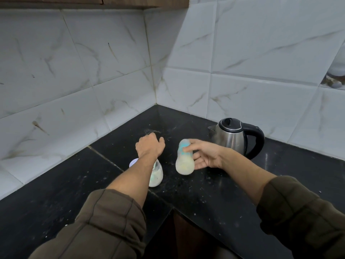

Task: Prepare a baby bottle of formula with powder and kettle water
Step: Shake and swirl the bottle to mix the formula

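Our right hand grips the blurred, tilted bottle of pale liquid, just left of the kettle. Our left hand faces knuckles-up over the counter; we cannot tell its finger state.

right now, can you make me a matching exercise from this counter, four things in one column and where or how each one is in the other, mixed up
Things:
1. kettle
2. tilted bottle
3. other bottle
4. left hand

Places or states:
a. partly hidden by the left forearm
b. gripped by the right hand
c. stretched toward the far corner of the counter
d. standing behind the right hand, lid shut

Pairs: 1-d, 2-b, 3-a, 4-c
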A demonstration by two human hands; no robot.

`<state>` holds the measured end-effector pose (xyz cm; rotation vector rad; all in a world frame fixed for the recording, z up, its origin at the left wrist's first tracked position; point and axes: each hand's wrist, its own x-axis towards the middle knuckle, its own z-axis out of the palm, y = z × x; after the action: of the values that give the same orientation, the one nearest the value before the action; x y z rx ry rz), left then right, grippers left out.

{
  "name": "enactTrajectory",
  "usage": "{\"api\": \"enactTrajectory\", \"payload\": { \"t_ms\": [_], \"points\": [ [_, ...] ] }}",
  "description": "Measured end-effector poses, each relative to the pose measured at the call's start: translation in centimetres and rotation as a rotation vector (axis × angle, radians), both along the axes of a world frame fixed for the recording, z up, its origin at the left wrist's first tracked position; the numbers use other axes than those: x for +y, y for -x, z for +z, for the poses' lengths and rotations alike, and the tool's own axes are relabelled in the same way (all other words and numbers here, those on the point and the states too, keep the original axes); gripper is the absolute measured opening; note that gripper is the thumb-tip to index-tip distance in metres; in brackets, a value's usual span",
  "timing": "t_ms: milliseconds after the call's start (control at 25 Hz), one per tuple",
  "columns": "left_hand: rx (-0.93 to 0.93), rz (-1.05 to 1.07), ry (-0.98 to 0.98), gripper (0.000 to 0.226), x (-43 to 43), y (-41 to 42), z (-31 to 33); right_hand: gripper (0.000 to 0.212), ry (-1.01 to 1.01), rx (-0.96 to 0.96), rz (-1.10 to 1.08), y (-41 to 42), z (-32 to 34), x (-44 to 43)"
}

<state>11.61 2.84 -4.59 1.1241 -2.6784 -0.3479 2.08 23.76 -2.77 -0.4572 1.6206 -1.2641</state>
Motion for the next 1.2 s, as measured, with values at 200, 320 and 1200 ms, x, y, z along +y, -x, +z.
{"api": "enactTrajectory", "payload": {
  "t_ms": [200,320,1200],
  "points": [
    [-0.013,0.004,0.000,0.046,-0.2,0.0,-0.1,0.068,0.208,0.015,-0.120,0.5,0.4,-0.2],
    [-0.005,0.008,0.001,0.046,-0.4,0.2,0.1,0.088,0.188,0.074,0.115,0.0,0.1,-0.2],
    [-0.012,0.012,0.018,0.045,-0.7,-0.1,-0.1,0.057,0.032,-0.083,-0.188,0.1,-0.3,0.0]
  ]
}}
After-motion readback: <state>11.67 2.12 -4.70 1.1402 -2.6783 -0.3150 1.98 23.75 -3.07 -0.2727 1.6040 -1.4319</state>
